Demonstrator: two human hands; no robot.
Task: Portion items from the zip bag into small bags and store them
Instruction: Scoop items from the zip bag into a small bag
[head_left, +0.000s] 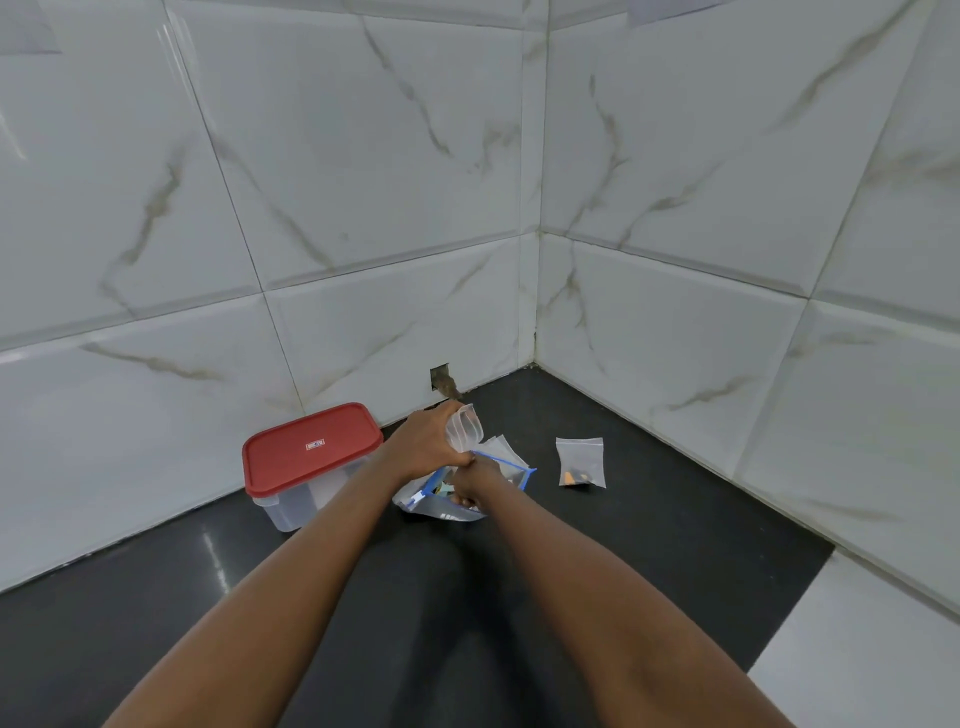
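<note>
Left hand (423, 441) pinches an empty small bag (464, 427) just above the zip bag (441, 506) on the dark counter (649, 519). Right hand (475, 480) reaches into the zip bag, its grasp hidden. Best to keep the small bag's mouth spread and close over that opening while transferring.

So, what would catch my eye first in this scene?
Probably the red-lidded box at the left, bright against the dark counter. Next, the left hand holds up a small clear bag mid-counter, while the right hand works at the mouth of the blue-edged zip bag. A filled small bag lies to their right.
</note>
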